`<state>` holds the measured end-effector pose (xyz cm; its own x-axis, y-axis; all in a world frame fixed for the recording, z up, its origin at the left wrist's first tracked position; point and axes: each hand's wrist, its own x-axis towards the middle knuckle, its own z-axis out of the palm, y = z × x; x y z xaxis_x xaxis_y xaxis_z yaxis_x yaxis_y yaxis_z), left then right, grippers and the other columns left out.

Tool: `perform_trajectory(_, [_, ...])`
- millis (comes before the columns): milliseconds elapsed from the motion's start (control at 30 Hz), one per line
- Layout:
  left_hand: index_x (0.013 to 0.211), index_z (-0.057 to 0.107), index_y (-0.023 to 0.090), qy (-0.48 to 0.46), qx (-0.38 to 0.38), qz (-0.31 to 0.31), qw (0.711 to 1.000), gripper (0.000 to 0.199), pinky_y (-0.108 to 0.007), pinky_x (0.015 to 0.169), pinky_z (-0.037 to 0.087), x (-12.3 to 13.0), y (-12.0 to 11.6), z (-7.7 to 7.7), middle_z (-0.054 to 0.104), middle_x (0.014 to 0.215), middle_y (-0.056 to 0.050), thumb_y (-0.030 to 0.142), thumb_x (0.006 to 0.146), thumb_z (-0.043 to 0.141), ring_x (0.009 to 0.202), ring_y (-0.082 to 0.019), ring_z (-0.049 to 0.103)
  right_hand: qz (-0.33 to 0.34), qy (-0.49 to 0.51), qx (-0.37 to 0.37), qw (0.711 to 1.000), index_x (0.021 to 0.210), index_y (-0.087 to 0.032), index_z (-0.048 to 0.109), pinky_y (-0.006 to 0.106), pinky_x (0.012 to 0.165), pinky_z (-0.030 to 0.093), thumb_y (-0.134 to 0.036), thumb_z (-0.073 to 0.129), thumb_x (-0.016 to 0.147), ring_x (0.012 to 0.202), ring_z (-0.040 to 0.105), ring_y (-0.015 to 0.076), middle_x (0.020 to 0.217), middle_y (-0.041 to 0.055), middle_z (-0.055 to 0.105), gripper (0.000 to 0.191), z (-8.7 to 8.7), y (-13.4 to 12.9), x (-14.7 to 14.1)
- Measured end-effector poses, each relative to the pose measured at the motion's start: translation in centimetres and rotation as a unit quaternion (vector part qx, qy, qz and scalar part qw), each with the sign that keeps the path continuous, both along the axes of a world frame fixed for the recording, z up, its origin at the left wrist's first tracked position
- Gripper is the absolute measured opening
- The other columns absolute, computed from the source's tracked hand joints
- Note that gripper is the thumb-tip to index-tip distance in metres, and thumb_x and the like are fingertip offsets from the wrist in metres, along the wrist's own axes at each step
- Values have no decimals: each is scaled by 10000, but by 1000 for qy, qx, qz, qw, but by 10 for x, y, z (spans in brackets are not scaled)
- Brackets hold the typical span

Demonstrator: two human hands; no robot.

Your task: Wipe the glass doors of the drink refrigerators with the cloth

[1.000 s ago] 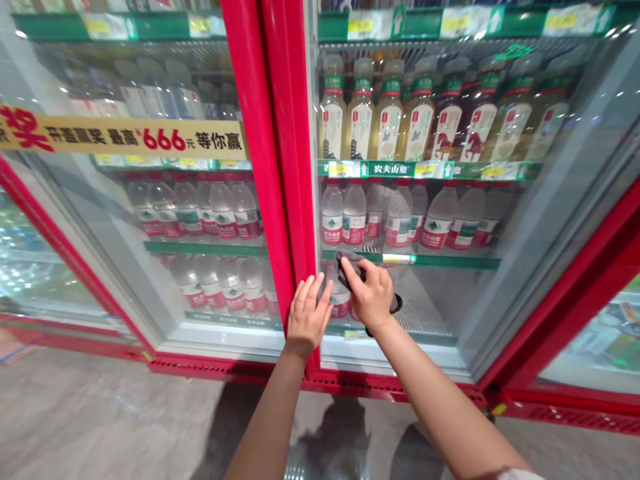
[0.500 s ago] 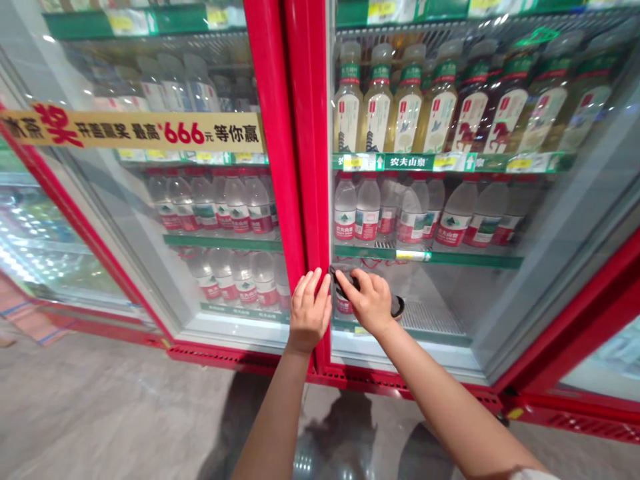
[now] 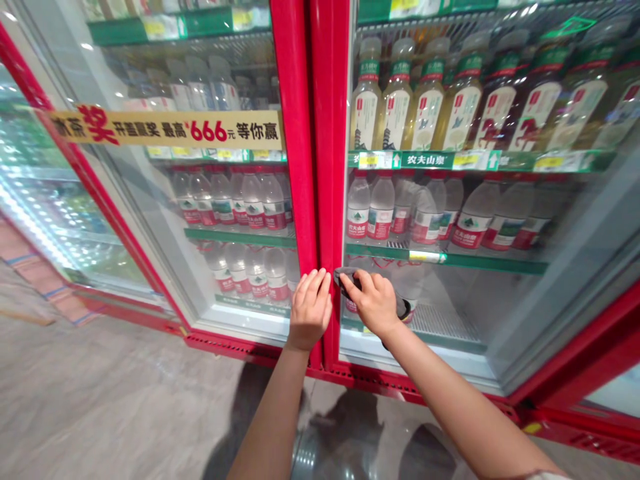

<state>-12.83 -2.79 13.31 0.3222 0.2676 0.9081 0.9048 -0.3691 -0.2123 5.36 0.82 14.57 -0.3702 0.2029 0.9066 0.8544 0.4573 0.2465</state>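
Note:
My left hand (image 3: 311,309) lies flat, fingers together, on the red frame (image 3: 320,200) between two glass fridge doors, low down. My right hand (image 3: 374,303) presses a dark cloth (image 3: 345,277) against the right glass door (image 3: 500,280), just beside the frame. Part of the cloth pokes out past the hand on the right. Behind the glass stand rows of water bottles (image 3: 380,210) with red labels and, one shelf up, tea bottles (image 3: 425,107) with green caps.
The left glass door (image 3: 165,267) carries a yellow banner (image 3: 170,127) with red and black print. Green shelf edges hold price tags. A grey polished floor (image 3: 125,407) runs below the fridges. Another lit fridge stands at the far left.
The view has swung left, so the fridge shifted right in the picture. My right hand with the cloth has slid left along the glass, closer to the frame. My left hand stays put.

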Motion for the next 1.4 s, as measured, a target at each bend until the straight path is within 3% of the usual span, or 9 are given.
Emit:
perform_trajectory(200, [1623, 281, 188, -6, -24, 0, 1000, 703, -502, 1201, 430, 1, -3, -1, 565, 1515, -138, 138, 964, 521, 1442, -290, 491, -29, 80, -10, 996, 1328, -349, 657, 353, 720, 295, -147, 581, 954, 901, 443, 218, 1168, 90, 650, 432, 39, 9, -5])
perform_trajectory(400, [1617, 297, 186, -11, -12, -3, 1000, 685, -496, 1182, 452, 0, -2, -2, 598, 1479, -140, 136, 968, 510, 1420, -286, 516, 7, -14, -46, 999, 1293, -310, 666, 342, 705, 283, -177, 616, 945, 870, 424, 210, 1120, 79, 662, 376, -8, -3, 1])
perform_trajectory(467, [1618, 296, 188, -8, -9, -5, 1000, 686, -493, 1180, 455, 0, -2, -2, 601, 1475, -137, 137, 968, 510, 1418, -285, 518, 13, -43, -42, 998, 1261, -299, 684, 341, 700, 283, -190, 624, 947, 866, 426, 209, 1107, 73, 668, 337, -9, -4, 4])
perform_trajectory(700, [1619, 291, 188, -12, 9, -5, 1000, 718, -484, 1184, 450, 0, 0, 3, 615, 1455, -144, 120, 949, 541, 1421, -282, 509, -30, 83, 16, 996, 1336, -342, 643, 350, 706, 288, -149, 565, 968, 876, 435, 216, 1165, 87, 650, 422, 67, 13, -8])
perform_trajectory(900, [1621, 288, 201, -26, 3, 7, 1000, 705, -486, 1179, 451, 4, 5, 6, 562, 1515, -140, 144, 957, 521, 1439, -287, 491, 17, 1, -27, 1000, 1329, -329, 639, 335, 723, 303, -159, 606, 952, 908, 448, 209, 1184, 82, 654, 415, 45, 7, 0])
perform_trajectory(967, [1622, 279, 198, -27, 4, 12, 1000, 711, -490, 1177, 452, 6, 6, 9, 560, 1517, -140, 145, 956, 521, 1440, -289, 491, 19, -17, -25, 999, 1313, -337, 648, 335, 719, 304, -172, 602, 960, 910, 447, 209, 1187, 75, 654, 392, 52, 8, 4])
perform_trajectory(1133, [1631, 249, 195, -29, 12, 12, 999, 741, -484, 1190, 435, 10, 8, 15, 563, 1516, -134, 148, 951, 538, 1447, -282, 484, -21, 57, 14, 998, 1352, -358, 625, 344, 705, 309, -204, 561, 988, 923, 440, 227, 1202, 88, 625, 401, 120, 18, -3])
perform_trajectory(1200, [1629, 257, 193, -30, 16, 13, 999, 736, -484, 1191, 431, 11, 8, 16, 568, 1512, -135, 144, 950, 537, 1446, -281, 486, -30, 71, 24, 997, 1358, -355, 622, 343, 703, 307, -207, 558, 992, 927, 439, 230, 1205, 89, 620, 400, 131, 20, -7])
perform_trajectory(1400, [1615, 296, 188, -22, 15, 15, 1000, 708, -483, 1183, 437, 8, 3, 17, 597, 1483, -128, 119, 948, 523, 1438, -280, 494, 1, -27, -10, 1000, 1321, -337, 656, 339, 705, 321, -181, 609, 960, 905, 444, 217, 1163, 77, 655, 396, 75, 7, 3])
